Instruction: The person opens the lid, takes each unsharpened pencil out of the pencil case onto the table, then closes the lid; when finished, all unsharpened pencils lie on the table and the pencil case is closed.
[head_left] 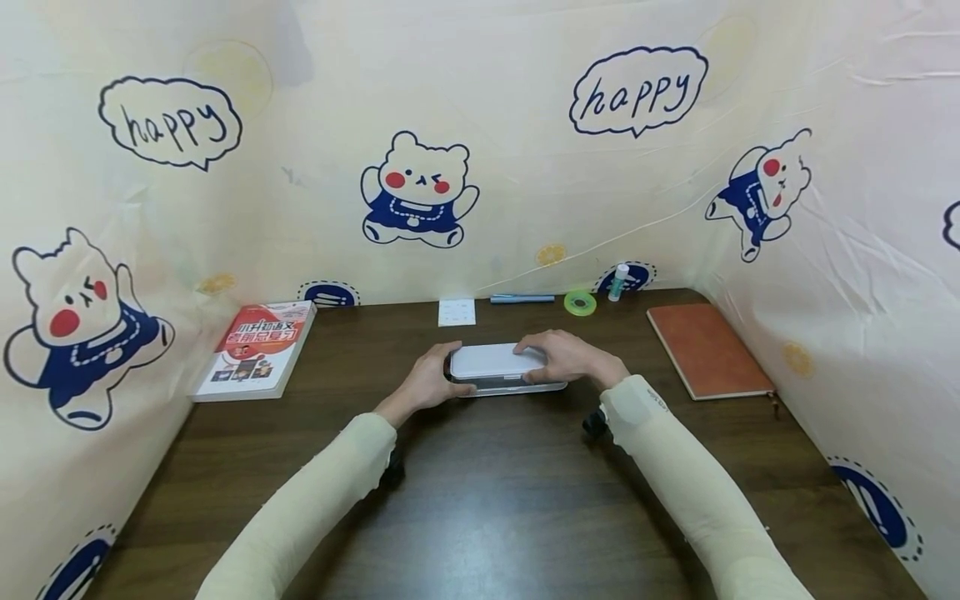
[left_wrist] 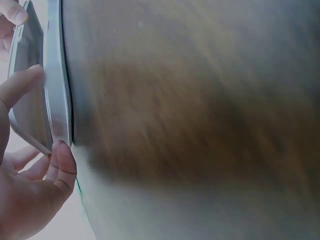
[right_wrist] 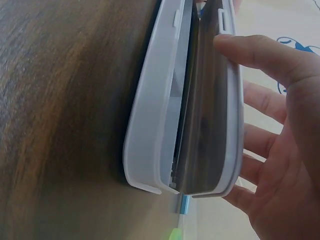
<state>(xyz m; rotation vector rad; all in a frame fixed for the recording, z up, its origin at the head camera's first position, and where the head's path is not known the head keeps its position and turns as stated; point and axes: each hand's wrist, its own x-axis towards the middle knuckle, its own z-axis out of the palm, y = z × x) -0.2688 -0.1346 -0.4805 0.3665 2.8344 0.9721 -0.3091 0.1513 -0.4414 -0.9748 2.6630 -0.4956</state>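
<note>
A white pencil case [head_left: 487, 361] lies on the dark wooden table, its lid [right_wrist: 233, 125] tilted partway up from its base [right_wrist: 150, 120]. My right hand [head_left: 566, 357] pinches the lid, thumb on the front rim and the other fingers behind it. At the opposite end, my left hand [head_left: 427, 379] holds the case; in the left wrist view its thumb lies across the lid's inner side and its fingertips [left_wrist: 64, 160] touch the end of the base. Little of the inside shows through the narrow gap.
Along the back edge are a white dotted card [head_left: 457, 312], a blue pen [head_left: 522, 298], a green tape roll [head_left: 580, 302] and a glue stick [head_left: 618, 283]. A red-and-white book [head_left: 255, 350] lies left, a brown notebook [head_left: 708, 350] right. Printed cloth walls enclose the table.
</note>
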